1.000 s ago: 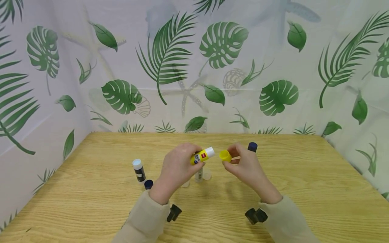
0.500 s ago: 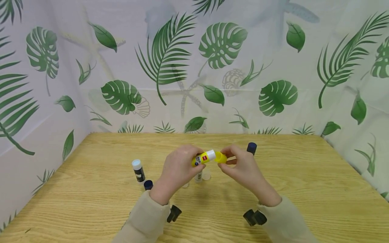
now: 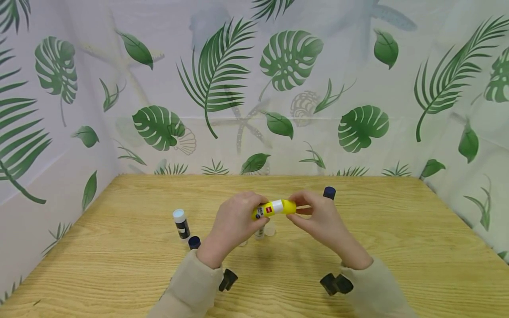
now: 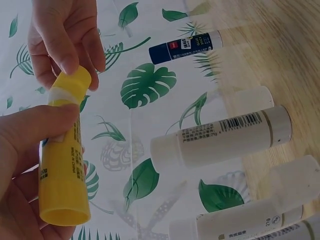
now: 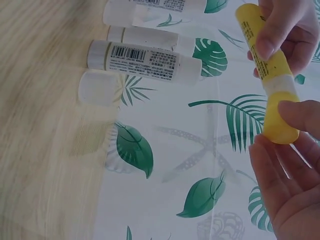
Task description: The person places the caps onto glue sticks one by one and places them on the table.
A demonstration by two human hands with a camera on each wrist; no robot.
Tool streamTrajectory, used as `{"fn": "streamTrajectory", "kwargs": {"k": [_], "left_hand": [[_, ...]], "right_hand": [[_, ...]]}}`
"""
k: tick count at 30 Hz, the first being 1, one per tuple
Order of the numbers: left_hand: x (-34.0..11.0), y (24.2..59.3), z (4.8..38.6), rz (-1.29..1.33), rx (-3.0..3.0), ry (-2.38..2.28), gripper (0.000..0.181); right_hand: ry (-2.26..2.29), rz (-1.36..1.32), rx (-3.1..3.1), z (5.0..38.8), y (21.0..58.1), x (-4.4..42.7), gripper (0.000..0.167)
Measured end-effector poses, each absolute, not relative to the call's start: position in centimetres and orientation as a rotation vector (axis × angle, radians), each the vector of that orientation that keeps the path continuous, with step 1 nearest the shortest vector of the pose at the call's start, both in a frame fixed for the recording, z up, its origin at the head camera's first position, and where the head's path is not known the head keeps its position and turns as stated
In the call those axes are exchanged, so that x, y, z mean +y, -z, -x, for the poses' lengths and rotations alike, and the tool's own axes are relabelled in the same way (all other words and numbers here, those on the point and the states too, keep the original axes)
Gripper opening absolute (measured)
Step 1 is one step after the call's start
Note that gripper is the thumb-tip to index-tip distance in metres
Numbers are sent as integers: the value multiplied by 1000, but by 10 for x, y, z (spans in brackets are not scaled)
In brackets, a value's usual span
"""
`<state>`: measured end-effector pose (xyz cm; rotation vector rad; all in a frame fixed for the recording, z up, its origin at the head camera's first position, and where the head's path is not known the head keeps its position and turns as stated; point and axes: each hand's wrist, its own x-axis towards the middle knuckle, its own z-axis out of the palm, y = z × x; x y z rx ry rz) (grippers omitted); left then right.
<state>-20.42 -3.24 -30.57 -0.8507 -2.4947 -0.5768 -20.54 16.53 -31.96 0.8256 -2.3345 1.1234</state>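
My left hand (image 3: 238,216) grips a yellow glue stick (image 3: 262,211) above the table, its white collar pointing right. Thumb and fingers of my right hand (image 3: 320,216) pinch the yellow cap (image 3: 290,206), which sits at the end of that collar. In the left wrist view the cap (image 4: 75,81) tilts slightly against the tube, and a band of white shows between them. Below the hands, partly hidden, stands a white glue stick (image 3: 260,233) with a pale loose cap (image 3: 270,228) beside it.
A dark glue stick with a white top (image 3: 181,223) stands on the left of the wooden table (image 3: 99,265). Near my left wrist is a dark blue cap (image 3: 194,242). A dark blue glue stick (image 3: 329,193) stands behind my right hand. Leaf-printed cloth (image 3: 238,145) hangs behind.
My right hand has moved left, bringing the yellow cap from apart onto the collar of the glue stick. My left hand has barely shifted.
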Motion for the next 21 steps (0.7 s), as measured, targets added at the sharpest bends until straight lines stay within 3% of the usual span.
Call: {"fn": "streamTrajectory", "kwargs": {"k": [21], "left_hand": [[-32,306,202,912,-2449,540,29]], "right_hand": [[-1333,-926,-2329,207,317,175,24]]}}
